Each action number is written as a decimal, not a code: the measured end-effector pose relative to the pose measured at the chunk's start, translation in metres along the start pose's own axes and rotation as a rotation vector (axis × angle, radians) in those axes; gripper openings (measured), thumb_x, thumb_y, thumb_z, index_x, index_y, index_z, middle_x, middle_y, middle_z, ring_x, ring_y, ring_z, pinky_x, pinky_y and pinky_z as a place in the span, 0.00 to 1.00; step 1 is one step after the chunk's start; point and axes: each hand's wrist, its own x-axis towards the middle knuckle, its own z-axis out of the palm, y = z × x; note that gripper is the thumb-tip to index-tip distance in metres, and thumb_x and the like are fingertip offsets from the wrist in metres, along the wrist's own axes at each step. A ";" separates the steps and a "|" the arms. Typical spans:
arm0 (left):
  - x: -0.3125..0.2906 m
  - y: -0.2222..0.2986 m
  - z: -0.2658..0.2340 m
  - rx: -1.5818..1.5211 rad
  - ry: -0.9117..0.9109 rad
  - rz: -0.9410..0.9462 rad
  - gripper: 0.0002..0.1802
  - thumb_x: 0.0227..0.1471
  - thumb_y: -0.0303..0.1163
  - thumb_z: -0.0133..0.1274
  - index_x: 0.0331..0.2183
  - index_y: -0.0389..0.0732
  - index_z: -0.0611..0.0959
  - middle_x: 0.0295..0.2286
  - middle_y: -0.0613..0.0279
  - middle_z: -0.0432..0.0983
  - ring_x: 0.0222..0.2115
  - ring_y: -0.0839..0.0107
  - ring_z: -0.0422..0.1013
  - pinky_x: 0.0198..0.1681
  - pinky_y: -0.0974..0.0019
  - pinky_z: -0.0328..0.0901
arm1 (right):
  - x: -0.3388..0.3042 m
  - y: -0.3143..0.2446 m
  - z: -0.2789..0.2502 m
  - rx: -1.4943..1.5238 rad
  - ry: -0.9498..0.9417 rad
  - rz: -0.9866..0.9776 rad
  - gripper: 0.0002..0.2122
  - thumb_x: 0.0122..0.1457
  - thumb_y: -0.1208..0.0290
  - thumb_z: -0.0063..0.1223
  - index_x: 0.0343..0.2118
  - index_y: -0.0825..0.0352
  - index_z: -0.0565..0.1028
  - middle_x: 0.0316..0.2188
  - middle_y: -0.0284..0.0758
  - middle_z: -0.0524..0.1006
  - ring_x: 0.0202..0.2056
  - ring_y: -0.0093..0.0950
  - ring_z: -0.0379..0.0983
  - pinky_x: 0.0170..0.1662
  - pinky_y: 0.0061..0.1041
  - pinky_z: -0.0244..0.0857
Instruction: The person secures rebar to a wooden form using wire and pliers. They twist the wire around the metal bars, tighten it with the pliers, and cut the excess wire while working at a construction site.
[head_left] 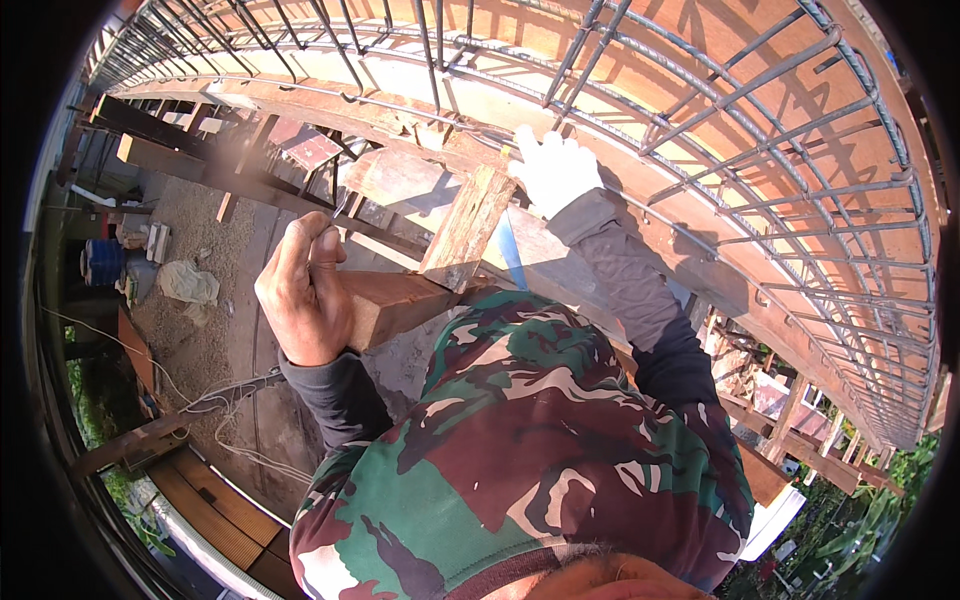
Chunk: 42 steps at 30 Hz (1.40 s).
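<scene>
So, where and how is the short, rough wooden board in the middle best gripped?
Grip the board by its long edges near mid-length, probably from above: its broad face is exposed, its lower end is beside the reddish beam, and its upper end is near the gloved right hand.

Your left hand (306,295) has its fingers (292,246) curled in. Your right hand (558,175) sits farther forward, whitened by glare.

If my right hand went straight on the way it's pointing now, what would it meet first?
Most likely the steel rebar cage, whose bars stand just past the fingertips of your right hand. Depth is hard to judge here, and glare washes out the hand.
</scene>
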 end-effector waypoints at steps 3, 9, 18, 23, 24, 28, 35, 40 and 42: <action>-0.002 0.000 0.002 0.007 0.029 0.005 0.05 0.53 0.20 0.48 0.33 0.32 0.77 0.18 0.60 0.70 0.20 0.75 0.68 0.25 0.73 0.63 | 0.031 -0.017 0.019 0.033 0.042 -0.040 0.16 0.58 0.57 0.48 0.44 0.60 0.72 0.29 0.36 0.73 0.31 0.32 0.73 0.31 0.36 0.65; -0.007 -0.002 0.004 0.112 0.150 0.075 0.04 0.53 0.20 0.48 0.33 0.32 0.77 0.21 0.58 0.72 0.21 0.73 0.70 0.26 0.71 0.65 | 0.059 -0.027 0.049 -0.158 0.114 -0.043 0.09 0.54 0.63 0.50 0.32 0.62 0.75 0.32 0.36 0.72 0.37 0.33 0.69 0.38 0.38 0.61; -0.017 0.017 -0.017 -0.053 0.705 0.094 0.08 0.59 0.27 0.48 0.39 0.32 0.75 0.23 0.57 0.74 0.19 0.78 0.66 0.20 0.79 0.61 | 0.013 -0.041 -0.024 0.518 0.455 -0.165 0.16 0.53 0.59 0.52 0.42 0.61 0.74 0.39 0.36 0.73 0.45 0.36 0.66 0.48 0.40 0.62; -0.002 0.034 -0.138 -1.179 -0.089 0.236 0.09 0.64 0.31 0.38 0.41 0.35 0.67 0.20 0.61 0.68 0.08 0.84 0.54 0.10 0.83 0.53 | -0.012 -0.077 -0.119 1.076 0.767 -0.263 0.18 0.51 0.60 0.57 0.42 0.62 0.74 0.38 0.37 0.75 0.41 0.37 0.71 0.44 0.36 0.67; -0.003 0.046 -0.158 -1.109 -0.092 0.229 0.13 0.62 0.34 0.43 0.42 0.34 0.66 0.20 0.62 0.68 0.10 0.82 0.58 0.12 0.79 0.55 | -0.018 -0.082 -0.142 1.169 0.807 -0.282 0.19 0.50 0.60 0.58 0.43 0.63 0.74 0.38 0.38 0.75 0.40 0.38 0.72 0.44 0.36 0.68; 0.007 0.092 -0.143 -1.126 -0.270 0.412 0.09 0.62 0.28 0.41 0.41 0.33 0.69 0.22 0.61 0.65 0.15 0.78 0.59 0.23 0.76 0.57 | -0.049 -0.112 -0.201 1.683 0.711 -0.331 0.20 0.51 0.58 0.57 0.44 0.65 0.73 0.38 0.43 0.75 0.41 0.43 0.73 0.42 0.38 0.69; -0.023 0.112 0.006 -1.154 0.244 0.497 0.08 0.63 0.35 0.42 0.37 0.40 0.69 0.20 0.67 0.61 0.14 0.84 0.53 0.15 0.79 0.47 | -0.091 -0.079 -0.173 1.656 0.493 -0.385 0.04 0.55 0.67 0.51 0.30 0.59 0.74 0.26 0.36 0.73 0.26 0.39 0.73 0.28 0.36 0.66; 0.005 0.143 0.068 -1.516 0.102 0.339 0.09 0.63 0.35 0.41 0.38 0.39 0.68 0.18 0.67 0.61 0.11 0.85 0.49 0.13 0.79 0.46 | -0.126 -0.012 -0.145 1.204 0.646 -0.163 0.09 0.51 0.67 0.56 0.34 0.62 0.74 0.25 0.32 0.74 0.23 0.35 0.73 0.24 0.31 0.66; 0.028 0.146 0.065 -1.788 -0.131 0.509 0.12 0.64 0.37 0.40 0.40 0.37 0.70 0.19 0.67 0.65 0.10 0.85 0.50 0.16 0.79 0.47 | -0.145 0.013 -0.136 1.097 0.604 -0.232 0.08 0.51 0.67 0.56 0.34 0.62 0.75 0.24 0.32 0.74 0.23 0.35 0.73 0.25 0.30 0.66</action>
